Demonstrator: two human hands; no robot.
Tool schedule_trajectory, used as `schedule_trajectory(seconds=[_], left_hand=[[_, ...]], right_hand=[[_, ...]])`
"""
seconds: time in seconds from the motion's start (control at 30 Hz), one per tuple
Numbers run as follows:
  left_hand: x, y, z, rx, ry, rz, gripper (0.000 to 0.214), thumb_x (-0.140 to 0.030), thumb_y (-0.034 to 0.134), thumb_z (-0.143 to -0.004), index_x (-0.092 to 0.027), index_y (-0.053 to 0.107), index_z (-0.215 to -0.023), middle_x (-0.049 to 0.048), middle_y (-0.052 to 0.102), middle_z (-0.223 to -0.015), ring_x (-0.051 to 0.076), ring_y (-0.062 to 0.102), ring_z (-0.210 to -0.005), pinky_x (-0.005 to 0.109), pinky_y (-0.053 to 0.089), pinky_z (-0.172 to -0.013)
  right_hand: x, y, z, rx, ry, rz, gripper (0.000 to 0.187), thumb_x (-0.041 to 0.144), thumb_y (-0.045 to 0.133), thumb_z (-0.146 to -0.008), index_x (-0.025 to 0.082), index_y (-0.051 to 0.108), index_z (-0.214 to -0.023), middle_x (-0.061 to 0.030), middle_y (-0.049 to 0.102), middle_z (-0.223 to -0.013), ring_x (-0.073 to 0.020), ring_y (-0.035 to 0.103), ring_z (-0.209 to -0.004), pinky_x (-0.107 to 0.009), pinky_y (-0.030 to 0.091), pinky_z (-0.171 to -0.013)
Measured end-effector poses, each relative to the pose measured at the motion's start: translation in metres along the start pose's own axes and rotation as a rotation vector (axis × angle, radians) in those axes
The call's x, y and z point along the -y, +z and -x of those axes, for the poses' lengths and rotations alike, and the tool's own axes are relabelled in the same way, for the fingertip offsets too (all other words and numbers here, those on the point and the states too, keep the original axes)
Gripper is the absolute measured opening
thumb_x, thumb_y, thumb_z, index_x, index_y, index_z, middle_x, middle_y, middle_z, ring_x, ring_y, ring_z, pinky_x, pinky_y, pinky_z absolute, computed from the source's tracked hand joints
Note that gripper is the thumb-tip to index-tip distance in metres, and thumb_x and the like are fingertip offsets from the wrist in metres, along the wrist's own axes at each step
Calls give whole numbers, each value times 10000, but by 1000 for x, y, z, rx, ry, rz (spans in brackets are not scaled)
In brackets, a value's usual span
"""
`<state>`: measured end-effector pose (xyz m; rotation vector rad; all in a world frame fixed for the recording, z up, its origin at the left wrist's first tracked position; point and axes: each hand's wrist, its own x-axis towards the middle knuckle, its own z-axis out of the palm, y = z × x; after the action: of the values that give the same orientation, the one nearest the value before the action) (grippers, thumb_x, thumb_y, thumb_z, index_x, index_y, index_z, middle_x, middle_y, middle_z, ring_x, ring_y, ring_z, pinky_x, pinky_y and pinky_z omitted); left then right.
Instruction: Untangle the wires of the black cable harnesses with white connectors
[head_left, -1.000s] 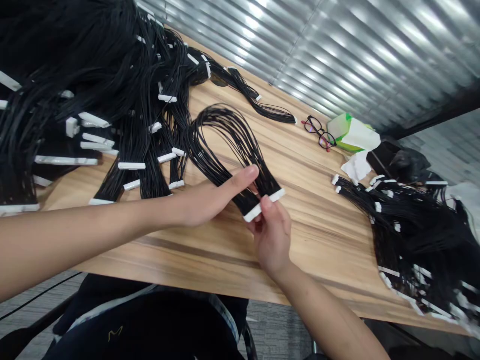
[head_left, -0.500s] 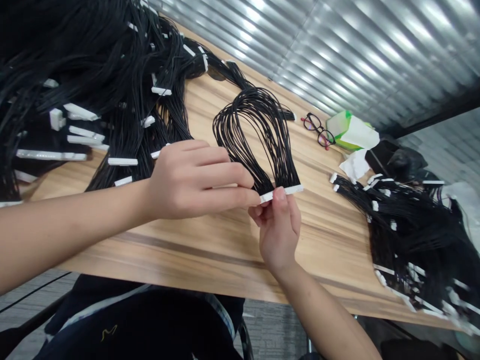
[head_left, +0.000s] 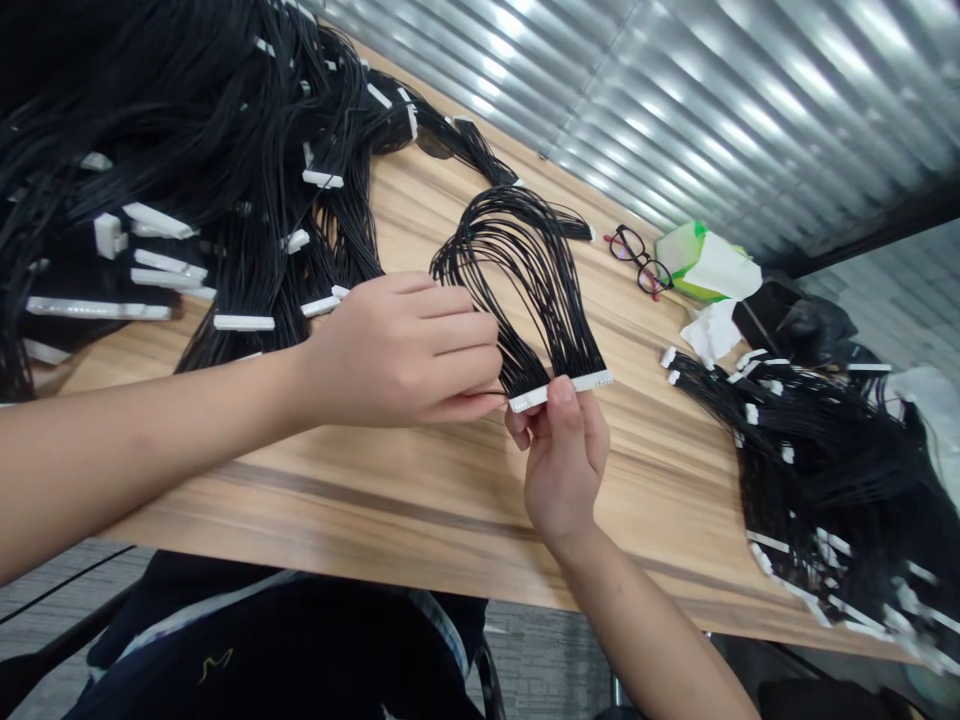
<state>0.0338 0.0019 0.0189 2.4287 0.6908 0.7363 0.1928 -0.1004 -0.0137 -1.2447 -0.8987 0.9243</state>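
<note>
A looped black wire harness (head_left: pixel 525 270) with two white connector strips side by side at its ends (head_left: pixel 562 388) stands up above the wooden table (head_left: pixel 420 480). My right hand (head_left: pixel 562 450) pinches the connectors from below between thumb and fingers. My left hand (head_left: pixel 405 350) is curled, its fingertips closed on the wires just behind the left connector.
A big heap of the same black harnesses (head_left: pixel 172 150) covers the table's left and back. A second pile (head_left: pixel 840 470) lies at the right. Glasses (head_left: pixel 637 262), a green tissue pack (head_left: pixel 701 265) and crumpled tissue sit at the back right, below a corrugated metal wall.
The harness was lifted off the table and its loop stood upright. My left hand went from lying flat over the wires to curling closed on them; my right hand rose slightly with the connectors.
</note>
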Motion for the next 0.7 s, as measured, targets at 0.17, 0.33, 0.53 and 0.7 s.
schedule_trajectory(seconds=[0.17, 0.33, 0.53, 0.7], left_hand=[[1, 0, 6, -71, 40, 30, 492, -514, 571, -948, -225, 487, -559, -23, 411, -477, 128, 344, -508, 311, 237, -572], [9, 15, 12, -93, -335, 271, 390, -590, 528, -990, -252, 715, -933, -31, 659, -682, 111, 484, -517, 251, 326, -537], [10, 30, 8, 147, -480, 626, 632, -805, 627, -844, -251, 783, -1105, 37, 794, -961, 214, 705, -827, 283, 546, -710], [9, 24, 5, 198, -545, 943, 484, -694, 802, -738, -215, 732, -765, 18, 728, -707, 180, 664, -648, 254, 539, -572]], right_hand=[[-4, -6, -23, -137, -13, -37, 478, 638, 712, -896, 272, 456, -726, 73, 427, -594, -115, 401, -513, -257, 297, -440], [-10, -9, -38, -217, -29, -100, 519, 690, 727, -854, 266, 454, -732, 84, 412, -595, -100, 342, -502, -252, 295, -456], [-25, -3, -11, 79, -72, 60, 503, 740, 574, -951, 263, 545, -797, 20, 542, -661, -155, 474, -582, -298, 392, -519], [-27, 5, 8, 398, -85, 216, 478, 636, 470, -1048, 256, 565, -773, -4, 573, -693, -178, 533, -638, -325, 456, -603]])
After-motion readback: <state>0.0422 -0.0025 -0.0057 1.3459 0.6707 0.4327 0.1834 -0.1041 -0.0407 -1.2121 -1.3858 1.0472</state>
